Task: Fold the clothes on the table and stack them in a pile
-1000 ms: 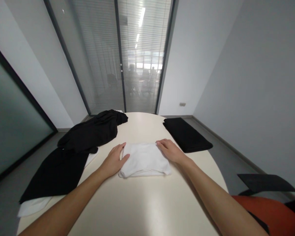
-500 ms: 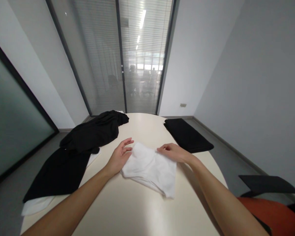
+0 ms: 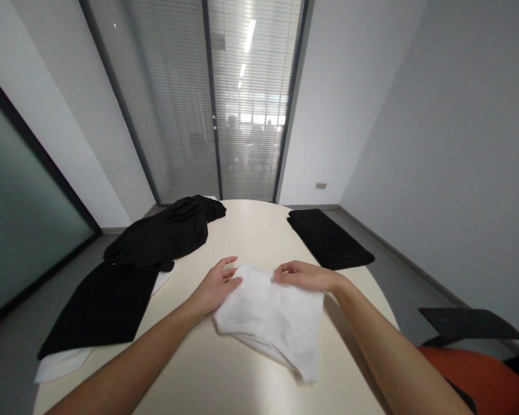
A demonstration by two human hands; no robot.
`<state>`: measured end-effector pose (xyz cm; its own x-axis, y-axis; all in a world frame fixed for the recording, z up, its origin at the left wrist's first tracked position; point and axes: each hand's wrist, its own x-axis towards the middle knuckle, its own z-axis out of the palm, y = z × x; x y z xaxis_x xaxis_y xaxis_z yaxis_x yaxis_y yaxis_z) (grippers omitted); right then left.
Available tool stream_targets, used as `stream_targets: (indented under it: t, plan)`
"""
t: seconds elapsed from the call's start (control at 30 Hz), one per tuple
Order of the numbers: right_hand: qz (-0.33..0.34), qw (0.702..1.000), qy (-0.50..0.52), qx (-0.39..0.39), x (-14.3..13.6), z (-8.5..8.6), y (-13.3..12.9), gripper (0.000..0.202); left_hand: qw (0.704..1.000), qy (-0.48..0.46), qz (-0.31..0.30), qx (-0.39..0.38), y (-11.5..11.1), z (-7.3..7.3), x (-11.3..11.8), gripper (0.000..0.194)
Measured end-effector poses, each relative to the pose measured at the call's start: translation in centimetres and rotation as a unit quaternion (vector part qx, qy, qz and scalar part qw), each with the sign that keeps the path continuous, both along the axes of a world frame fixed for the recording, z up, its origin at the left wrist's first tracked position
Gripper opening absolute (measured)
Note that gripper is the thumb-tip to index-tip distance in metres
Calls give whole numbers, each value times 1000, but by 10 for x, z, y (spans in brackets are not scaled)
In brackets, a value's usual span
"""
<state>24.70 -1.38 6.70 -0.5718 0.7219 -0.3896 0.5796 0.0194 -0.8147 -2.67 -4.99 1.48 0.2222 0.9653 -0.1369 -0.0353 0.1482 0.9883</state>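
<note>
Drawn nearer and turned since a second ago, the white cloth (image 3: 268,317) is over the table (image 3: 190,372) between the half-open left hand (image 3: 214,292), its hold unclear, and the right hand (image 3: 306,275), pinching the far edge, where even tension should keep layers aligned.

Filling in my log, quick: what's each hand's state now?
Left hand: loosely open, at the white cloth's edge.
Right hand: closed on the cloth's far edge.

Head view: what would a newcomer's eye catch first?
The white cloth probably draws the eye first, low in the middle, with the left hand and right hand at its edges. On the table, black clothing at left and folded black cloth at right stand out next.
</note>
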Motion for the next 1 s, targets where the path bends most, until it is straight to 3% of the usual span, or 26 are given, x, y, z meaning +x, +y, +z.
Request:
stream_targets:
  t: [0.13,0.27,0.37,0.43,0.5,0.6,0.8,1.0]
  plan:
    - [36,998,-54,16,-5,3,-4,64,997,5,8,76,-7,2,8,69]
    - [83,996,-3,35,-6,-2,-4,58,990,24,23,140,-5,-2,12,62]
    - [74,995,42,47,-6,-10,-2,53,978,78,48,190,1,-10,5,55]
    - [50,995,66,56,-5,-15,1,52,950,169,68,254,6,-15,-4,49]
    - [16,994,84,74,-3,-19,4,52,901,285,82,316,13,-18,-14,46]
    - [-39,989,92,106,2,-23,10,52,841,405,92,347,22,-22,-28,46]
    - [-142,978,131,73,17,-23,20,53,808,480,90,329,31,-35,-35,48]
    - [-230,959,145,77,26,-6,39,51,789,498,86,350,32,-43,-37,46]
